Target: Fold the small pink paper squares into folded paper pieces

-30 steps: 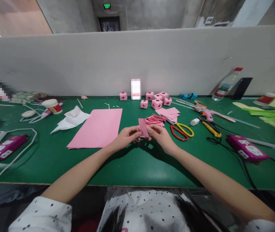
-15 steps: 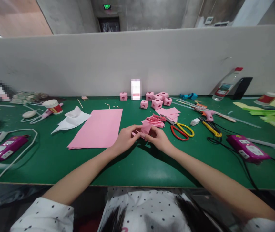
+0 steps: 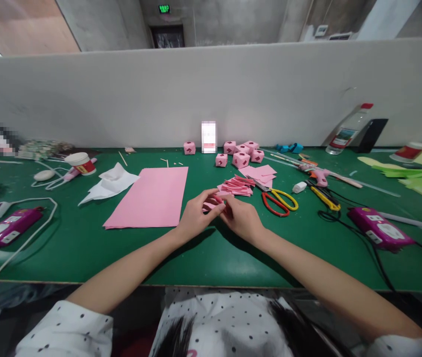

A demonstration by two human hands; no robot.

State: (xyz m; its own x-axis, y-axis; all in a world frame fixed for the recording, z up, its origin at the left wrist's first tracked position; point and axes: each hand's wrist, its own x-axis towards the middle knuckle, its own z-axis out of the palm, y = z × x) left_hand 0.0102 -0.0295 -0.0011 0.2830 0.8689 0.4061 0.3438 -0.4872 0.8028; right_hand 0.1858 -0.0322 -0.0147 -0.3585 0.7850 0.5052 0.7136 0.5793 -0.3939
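Note:
My left hand (image 3: 199,213) and my right hand (image 3: 241,218) meet above the middle of the green table, both closed on a small folded piece of pink paper (image 3: 208,205). Fingers cover most of that piece, so its shape is hard to make out. Just behind my right hand lies a pile of folded pink paper strips (image 3: 237,185), with pink paper squares (image 3: 261,173) beyond it. Scissors with a red and a yellow handle (image 3: 280,202) rest against the pile. Left of my left hand is a stack of pink paper sheets (image 3: 151,198).
Several folded pink paper cubes (image 3: 240,159) stand at the back around a lit phone (image 3: 208,137). A pink glue gun (image 3: 319,176), a utility knife (image 3: 324,199) and a purple box with cords (image 3: 380,229) lie right. A crumpled white tissue (image 3: 112,182) and a paper cup (image 3: 80,163) are left.
The pink paper that stood up between my fingers is now folded down and mostly hidden. My hands have drawn closer together, the right one turning inward.

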